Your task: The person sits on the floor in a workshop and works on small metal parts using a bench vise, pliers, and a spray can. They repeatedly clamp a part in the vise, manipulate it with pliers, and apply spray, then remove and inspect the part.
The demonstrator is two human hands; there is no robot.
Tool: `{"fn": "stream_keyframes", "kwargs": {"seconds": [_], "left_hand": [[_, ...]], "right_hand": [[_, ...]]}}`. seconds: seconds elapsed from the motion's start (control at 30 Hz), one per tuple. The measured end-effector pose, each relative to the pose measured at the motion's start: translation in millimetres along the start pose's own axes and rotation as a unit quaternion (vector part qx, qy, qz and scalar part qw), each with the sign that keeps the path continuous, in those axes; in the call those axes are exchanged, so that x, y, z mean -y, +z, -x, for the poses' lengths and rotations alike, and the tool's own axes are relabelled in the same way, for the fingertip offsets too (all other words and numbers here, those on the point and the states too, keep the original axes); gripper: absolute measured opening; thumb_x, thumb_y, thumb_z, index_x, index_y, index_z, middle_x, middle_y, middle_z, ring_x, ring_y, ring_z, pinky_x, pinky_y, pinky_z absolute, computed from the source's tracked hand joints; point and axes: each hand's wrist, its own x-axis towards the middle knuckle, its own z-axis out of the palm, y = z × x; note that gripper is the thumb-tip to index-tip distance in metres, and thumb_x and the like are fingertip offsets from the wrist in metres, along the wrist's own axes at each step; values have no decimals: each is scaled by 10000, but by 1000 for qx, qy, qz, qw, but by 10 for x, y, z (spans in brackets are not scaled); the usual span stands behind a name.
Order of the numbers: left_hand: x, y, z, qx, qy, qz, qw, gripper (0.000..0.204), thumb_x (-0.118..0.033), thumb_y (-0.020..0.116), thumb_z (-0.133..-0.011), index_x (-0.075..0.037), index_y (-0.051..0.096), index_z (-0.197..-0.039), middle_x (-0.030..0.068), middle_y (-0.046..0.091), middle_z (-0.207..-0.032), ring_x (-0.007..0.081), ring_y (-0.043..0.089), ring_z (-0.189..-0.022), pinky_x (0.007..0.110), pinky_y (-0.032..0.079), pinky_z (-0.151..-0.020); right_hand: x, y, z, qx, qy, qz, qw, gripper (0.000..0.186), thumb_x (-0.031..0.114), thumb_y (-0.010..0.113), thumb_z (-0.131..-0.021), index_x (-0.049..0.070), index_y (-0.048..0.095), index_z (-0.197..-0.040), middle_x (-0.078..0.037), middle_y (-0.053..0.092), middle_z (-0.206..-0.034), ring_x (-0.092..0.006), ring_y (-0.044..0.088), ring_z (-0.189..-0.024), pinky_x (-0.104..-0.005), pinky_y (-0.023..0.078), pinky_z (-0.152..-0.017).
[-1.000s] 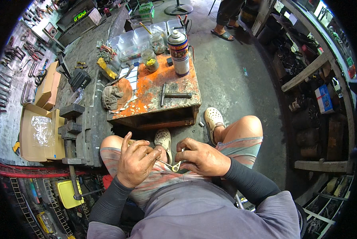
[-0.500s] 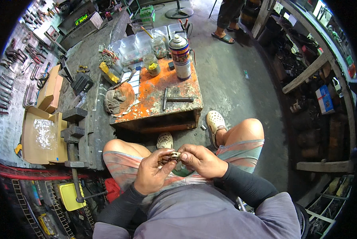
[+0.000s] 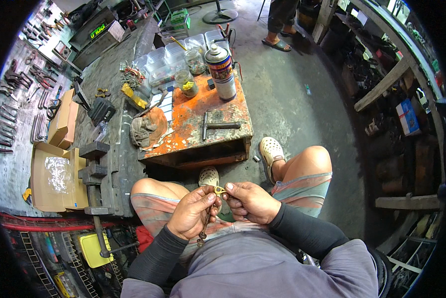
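Above my lap, my left hand (image 3: 194,212) and my right hand (image 3: 252,201) meet at a small brass-coloured metal clasp (image 3: 219,190) with a ring-like opening. My left fingers are closed on its left side. On its right side, my right thumb and fingertips pinch it. From under my left hand hangs a dark brown cord (image 3: 203,231) with a bead-like knob at its lower end. My fingers cover the join between cord and clasp.
Ahead stands an orange, paint-worn bench (image 3: 198,111) carrying a spray can (image 3: 221,74), a T-shaped tool (image 3: 220,125), glass jars and a rag (image 3: 149,128). To the left are a vise (image 3: 94,171) and a cardboard box (image 3: 59,184). Another person's sandalled foot (image 3: 276,44) is far ahead.
My hands have turned the piece, so its ring-like opening now shows. The cord has come into view below my left hand. My right hand's fingers have curled in more.
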Motion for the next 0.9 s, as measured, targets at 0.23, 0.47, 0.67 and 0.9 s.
{"fn": "stream_keyframes", "kwargs": {"seconds": [0.23, 0.47, 0.67, 0.9], "left_hand": [[12, -34, -31, -6, -3, -16, 1000, 145, -189, 634, -1134, -99, 675, -1240, -5, 703, -1019, 95, 623, -826, 240, 531, -710], [8, -6, -20, -8, 8, -22, 1000, 173, -166, 634, -1132, -66, 675, -1266, 18, 701, -1021, 106, 622, -843, 261, 536, -750], [64, 11, -36, -45, 56, -50, 996, 187, -127, 665, -1110, -35, 648, -1272, 70, 729, -1027, 133, 688, -835, 267, 576, -746], [195, -109, -218, -49, 164, -140, 975, 250, -171, 766, -1066, -25, 640, -1225, 36, 722, -1004, 79, 671, -817, 232, 574, -723]], "right_hand": [[-24, -30, -36, -8, 0, 1, 1000, 333, 398, 520, -1190, 100, 605, -1068, 67, 396, -693, -86, 345, -570, -296, 318, -527], [-45, -22, -41, -12, -36, 48, 998, 336, 372, 520, -1193, 70, 608, -1074, 54, 399, -709, -87, 349, -587, -299, 336, -528], [-59, -50, -38, -29, -82, 136, 987, 351, 361, 519, -1193, 46, 630, -1086, 49, 458, -725, -81, 425, -609, -297, 400, -543], [-18, 40, 9, -74, -123, 251, 957, 327, 336, 518, -1198, 45, 600, -1072, 47, 453, -765, -80, 401, -649, -291, 374, -583]]}}
